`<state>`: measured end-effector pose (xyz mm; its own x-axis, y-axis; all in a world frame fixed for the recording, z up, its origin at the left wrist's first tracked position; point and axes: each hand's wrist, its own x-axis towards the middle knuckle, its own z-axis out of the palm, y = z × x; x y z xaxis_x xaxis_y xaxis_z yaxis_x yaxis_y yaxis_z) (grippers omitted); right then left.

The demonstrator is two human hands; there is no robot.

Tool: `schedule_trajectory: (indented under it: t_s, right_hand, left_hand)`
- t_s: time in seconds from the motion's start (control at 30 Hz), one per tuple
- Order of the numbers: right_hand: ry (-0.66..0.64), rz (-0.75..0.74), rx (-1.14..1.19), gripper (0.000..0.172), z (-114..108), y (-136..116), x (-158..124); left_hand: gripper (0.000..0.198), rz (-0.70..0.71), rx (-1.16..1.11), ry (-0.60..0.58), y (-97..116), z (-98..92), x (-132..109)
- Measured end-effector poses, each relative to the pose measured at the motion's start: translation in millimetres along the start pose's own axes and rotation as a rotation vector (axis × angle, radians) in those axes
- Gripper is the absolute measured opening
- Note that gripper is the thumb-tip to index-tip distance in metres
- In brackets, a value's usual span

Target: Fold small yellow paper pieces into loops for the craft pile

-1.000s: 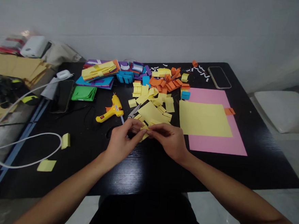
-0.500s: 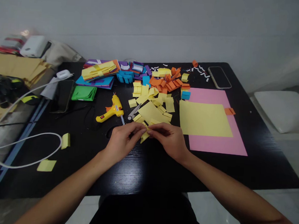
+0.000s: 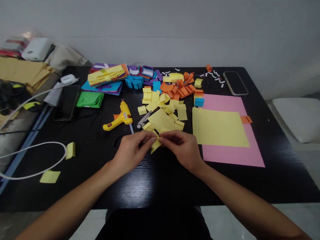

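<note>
Between my two hands is a small folded piece of yellow paper (image 3: 155,145), pinched from both sides above the near middle of the table. My left hand (image 3: 133,147) grips its left edge with thumb and forefinger; my right hand (image 3: 182,149) pinches its right edge the same way. My fingertips hide part of its upper edge. Just beyond lies a heap of yellow paper pieces (image 3: 162,120), some flat, some folded. Scissors (image 3: 143,121) are partly buried at its left side. A yellow hot glue gun (image 3: 119,118) rests left of the heap.
A yellow sheet (image 3: 219,128) overlaps a pink sheet (image 3: 234,156) on the right. Orange folded strips (image 3: 178,89) and coloured paper stacks (image 3: 108,76) lie at the back. One phone (image 3: 235,83) is back right, another (image 3: 67,102) left. A white cable (image 3: 29,147) loops over the left side.
Both hands stay almost in place. My right fingertips have shifted very slightly to the right along the yellow paper piece.
</note>
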<state>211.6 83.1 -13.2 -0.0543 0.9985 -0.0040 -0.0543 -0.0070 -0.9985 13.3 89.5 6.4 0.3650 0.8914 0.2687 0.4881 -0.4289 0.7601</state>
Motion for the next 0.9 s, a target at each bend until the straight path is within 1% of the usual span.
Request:
schedule_trajectory:
  t_s: [0.13, 0.27, 0.47, 0.57, 0.7, 0.9]
  right_hand:
    - [-0.023, 0.04, 0.001, 0.024, 0.1, 0.6, 0.8]
    - [-0.057, 0.059, 0.001, 0.022, -0.5, 0.9, 1.6]
    - [-0.096, 0.089, 0.035, 0.021, -2.2, -1.7, 3.8]
    - [-0.106, 0.092, 0.032, 0.023, -1.9, -4.5, 4.2]
    - [-0.09, 0.074, 0.038, 0.026, -1.6, -5.9, 4.0]
    - [-0.049, 0.045, 0.017, 0.026, -1.8, -1.5, 5.1]
  left_hand:
    - [0.011, 0.004, -0.01, 0.017, 0.7, 0.7, 1.1]
    - [0.011, 0.005, -0.009, 0.017, 0.2, 2.1, 1.1]
    - [0.011, 0.005, -0.023, 0.011, 0.0, 2.1, 0.0]
    - [0.011, -0.018, -0.036, 0.013, 1.0, 2.1, 0.9]
    - [0.012, -0.057, -0.068, 0.014, 2.3, 1.7, 2.2]
    - [0.018, -0.134, -0.155, -0.003, 1.7, 0.0, 2.0]
